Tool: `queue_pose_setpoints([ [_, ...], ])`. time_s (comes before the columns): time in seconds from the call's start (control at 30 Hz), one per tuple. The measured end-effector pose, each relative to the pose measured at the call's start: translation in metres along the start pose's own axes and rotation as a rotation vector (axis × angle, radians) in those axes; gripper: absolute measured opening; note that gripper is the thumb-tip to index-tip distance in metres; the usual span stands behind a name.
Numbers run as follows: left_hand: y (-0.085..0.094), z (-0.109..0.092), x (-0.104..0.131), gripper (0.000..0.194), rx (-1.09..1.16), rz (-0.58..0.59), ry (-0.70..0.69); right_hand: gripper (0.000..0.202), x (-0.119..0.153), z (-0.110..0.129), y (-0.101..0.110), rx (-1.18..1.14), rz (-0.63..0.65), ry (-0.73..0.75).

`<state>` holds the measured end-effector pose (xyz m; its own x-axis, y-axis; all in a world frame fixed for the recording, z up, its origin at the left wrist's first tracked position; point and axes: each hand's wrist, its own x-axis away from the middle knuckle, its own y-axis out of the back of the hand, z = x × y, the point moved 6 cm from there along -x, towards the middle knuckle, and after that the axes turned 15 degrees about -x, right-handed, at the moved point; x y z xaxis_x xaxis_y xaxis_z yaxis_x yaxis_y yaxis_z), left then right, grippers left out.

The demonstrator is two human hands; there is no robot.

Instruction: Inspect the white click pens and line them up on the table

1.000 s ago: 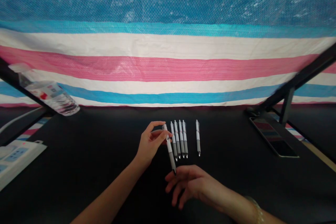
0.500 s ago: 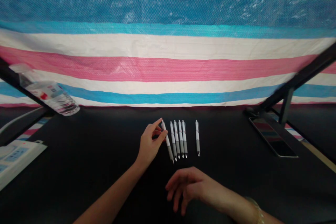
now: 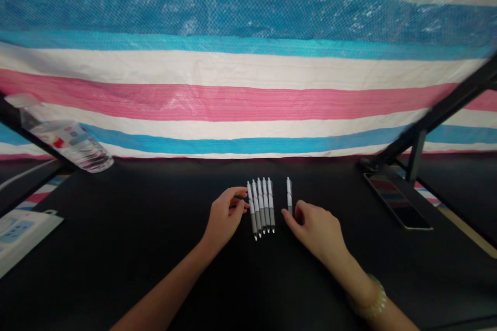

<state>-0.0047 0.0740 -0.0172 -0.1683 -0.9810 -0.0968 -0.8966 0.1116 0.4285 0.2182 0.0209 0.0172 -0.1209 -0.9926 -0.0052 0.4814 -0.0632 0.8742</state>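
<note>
Several white pens with grey grips lie side by side in a row [image 3: 261,204] on the black table [image 3: 163,248]. My left hand [image 3: 227,214] is at the row's left side, fingers parted, with fingertips close to or touching the leftmost pen [image 3: 251,204]. To the right of the row lies a single pen [image 3: 289,194] of the same kind. My right hand [image 3: 320,225] is at its lower end, thumb to the left and curled index finger to the right, with a gap between them. The tip of that pen is hidden behind the thumb.
A phone [image 3: 396,201] lies at the right beside a black folding bracket [image 3: 417,152]. At the left are a tilted clear water bottle [image 3: 73,139] and a white power strip [image 3: 27,238]. A striped plastic sheet [image 3: 240,103] hangs behind the table.
The leftmost pen, slanted before under my left fingers, now lies nearly in line with the row. My right hand has moved up and right to the single pen.
</note>
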Motion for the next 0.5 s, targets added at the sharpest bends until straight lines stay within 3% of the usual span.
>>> queue_pose_setpoints([
  [0.17,0.007,-0.011,0.003,0.023,0.002,-0.052,0.011,0.036,-0.006,-0.007,-0.011,0.084,0.052,-0.027],
  [0.33,0.014,-0.023,0.008,0.016,0.098,-0.079,0.009,0.036,-0.009,-0.014,0.004,0.035,-0.036,-0.048],
  [0.4,0.016,-0.026,0.009,0.016,0.103,-0.073,0.001,0.037,-0.008,-0.015,0.015,-0.056,-0.133,-0.034],
  [0.5,0.016,-0.027,0.011,0.024,0.096,-0.047,-0.004,0.039,-0.003,-0.011,0.028,-0.413,-0.218,0.089],
])
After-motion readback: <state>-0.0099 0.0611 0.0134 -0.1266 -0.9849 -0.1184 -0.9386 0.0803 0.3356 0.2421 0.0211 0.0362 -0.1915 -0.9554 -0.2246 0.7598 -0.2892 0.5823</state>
